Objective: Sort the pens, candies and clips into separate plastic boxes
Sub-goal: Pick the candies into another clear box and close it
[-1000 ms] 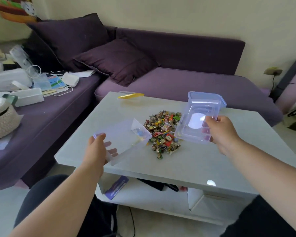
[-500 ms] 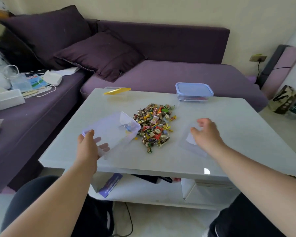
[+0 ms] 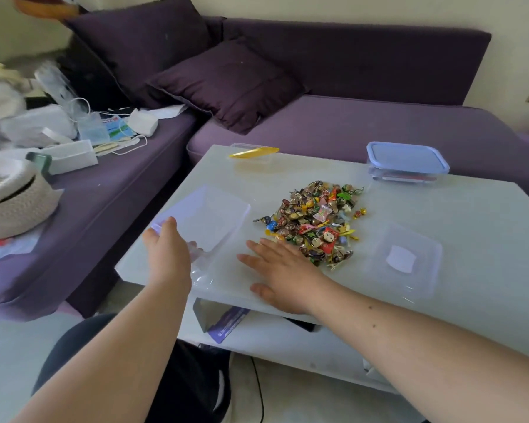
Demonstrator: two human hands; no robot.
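Note:
A mixed heap of wrapped candies and clips (image 3: 313, 221) lies in the middle of the white table (image 3: 471, 227). Left of the heap sits a clear plastic box (image 3: 208, 215); my left hand (image 3: 168, 254) grips its near rim. Flat on the table, fingers straight, my right hand (image 3: 283, 270) lies between that box and the heap, touching the heap's near edge. A second clear open box (image 3: 409, 257) rests to the right. At the back right stands a box with a blue lid (image 3: 406, 161). No pens can be made out.
A small clear box with a yellow lid (image 3: 254, 152) sits at the table's far edge. A purple sofa (image 3: 348, 123) wraps round the back and left, its left seat cluttered with a hat (image 3: 13, 196) and white boxes. A lower shelf holds papers.
My right hand left the right-hand box on the table and swept left to the heap's near side. The left box came down from its tilt to rest on the table.

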